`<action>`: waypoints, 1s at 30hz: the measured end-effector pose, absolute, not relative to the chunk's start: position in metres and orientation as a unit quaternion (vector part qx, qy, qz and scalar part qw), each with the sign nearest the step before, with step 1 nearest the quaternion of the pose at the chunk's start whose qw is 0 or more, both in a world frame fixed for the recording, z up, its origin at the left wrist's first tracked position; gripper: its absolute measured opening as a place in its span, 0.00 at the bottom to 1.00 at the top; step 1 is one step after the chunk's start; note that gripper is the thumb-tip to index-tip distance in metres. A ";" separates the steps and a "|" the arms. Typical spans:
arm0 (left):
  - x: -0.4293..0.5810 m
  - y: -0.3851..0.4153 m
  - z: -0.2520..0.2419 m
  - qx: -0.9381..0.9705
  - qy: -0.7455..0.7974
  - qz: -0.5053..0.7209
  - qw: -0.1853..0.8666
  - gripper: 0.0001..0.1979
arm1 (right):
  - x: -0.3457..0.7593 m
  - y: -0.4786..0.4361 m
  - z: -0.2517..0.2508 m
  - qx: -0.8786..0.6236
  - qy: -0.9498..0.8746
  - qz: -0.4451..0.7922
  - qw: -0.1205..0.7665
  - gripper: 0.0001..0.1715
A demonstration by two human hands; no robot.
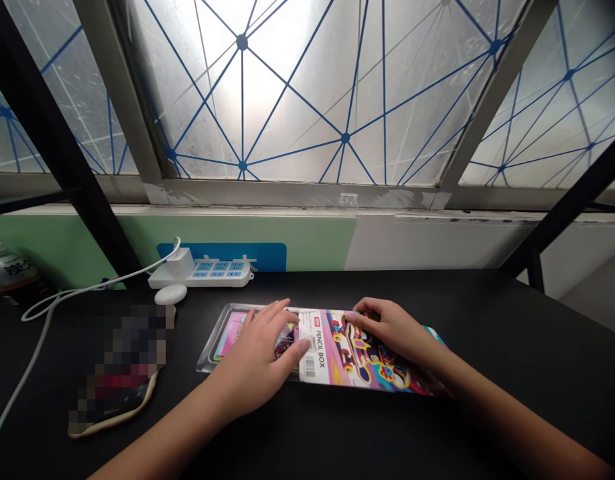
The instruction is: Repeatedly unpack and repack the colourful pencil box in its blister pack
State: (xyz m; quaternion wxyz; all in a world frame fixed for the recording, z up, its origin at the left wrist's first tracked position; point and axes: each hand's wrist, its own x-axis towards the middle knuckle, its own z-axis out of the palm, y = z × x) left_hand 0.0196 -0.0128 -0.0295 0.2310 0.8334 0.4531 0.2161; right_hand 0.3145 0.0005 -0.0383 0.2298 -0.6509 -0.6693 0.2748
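A colourful pencil box [332,357] in clear plastic packaging lies flat on the black desk [512,333], its white label reading "PENCIL BOX". My left hand [257,360] lies on its left half, fingers stretched across the plastic and thumb against the label's front edge. My right hand [392,327] rests on the right half, fingers curled with their tips pressing on the packaging near the label. Both forearms reach in from the bottom edge.
A white power strip [207,272] with a plugged adapter and cable sits at the back left, a small white oval object [170,293] before it. A phone-like item [117,373] lies left of the box. A bottle [10,273] stands far left. Window frame and black struts behind.
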 end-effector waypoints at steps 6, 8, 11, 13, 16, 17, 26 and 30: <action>0.016 -0.010 -0.021 0.729 0.441 0.363 0.377 0.18 | 0.331 0.007 -0.038 -0.644 -0.685 0.280 0.193 0.29; 0.010 0.000 -0.024 0.699 0.447 0.414 0.374 0.17 | 0.344 0.011 -0.034 -0.638 -0.692 0.289 0.175 0.28; 0.002 0.015 -0.032 0.669 0.466 0.460 0.351 0.16 | 0.360 0.014 -0.025 -0.629 -0.701 0.303 0.147 0.27; 0.001 0.020 -0.036 0.647 0.471 0.482 0.357 0.17 | 0.365 0.012 -0.019 -0.615 -0.708 0.322 0.129 0.27; 0.004 0.018 -0.040 0.621 0.465 0.493 0.394 0.20 | 0.365 0.010 -0.012 -0.595 -0.713 0.353 0.112 0.28; 0.006 0.016 -0.041 0.621 0.465 0.489 0.399 0.20 | 0.363 0.009 -0.012 -0.594 -0.713 0.356 0.111 0.30; 0.007 0.007 -0.040 0.659 0.482 0.449 0.363 0.23 | 0.320 0.020 -0.020 -0.592 -0.773 0.207 0.102 0.36; 0.006 0.007 -0.041 0.652 0.483 0.443 0.383 0.23 | 0.277 0.030 -0.015 -0.563 -0.802 0.181 0.083 0.35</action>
